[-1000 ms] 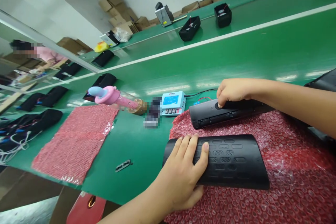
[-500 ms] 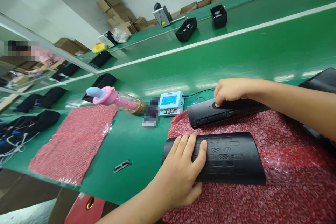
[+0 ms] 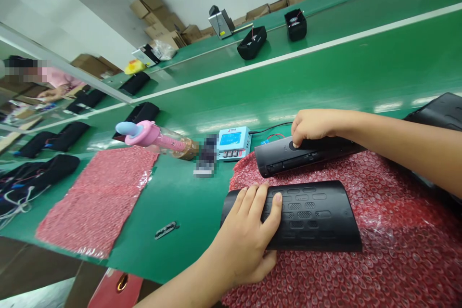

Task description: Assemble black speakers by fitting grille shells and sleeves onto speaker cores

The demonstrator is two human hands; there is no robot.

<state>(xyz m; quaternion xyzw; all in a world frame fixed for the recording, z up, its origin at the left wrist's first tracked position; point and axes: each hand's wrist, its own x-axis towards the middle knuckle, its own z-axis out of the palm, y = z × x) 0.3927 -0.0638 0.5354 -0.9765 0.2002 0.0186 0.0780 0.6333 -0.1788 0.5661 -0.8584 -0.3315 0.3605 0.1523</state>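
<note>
My left hand [image 3: 249, 236] lies flat, fingers stretched out, on the left end of a curved black cover [image 3: 314, 216] with rows of oval slots. The cover rests on a red bubble-wrap sheet [image 3: 378, 269]. My right hand [image 3: 312, 126] is curled over the left end of a long black speaker body [image 3: 299, 156] lying just behind the cover, fingertips pressing on its top near a round button.
A small blue tester [image 3: 234, 143] with a screen and wires sits behind the speaker body. A pink-capped bottle [image 3: 155, 137] lies left of it. Another red bubble-wrap sheet [image 3: 94, 202] and a small black part [image 3: 165, 230] lie on the green belt [image 3: 325, 77]. A person sits far left.
Nothing has moved among the hands and parts; the whole view has shifted slightly to the left as the head turned.
</note>
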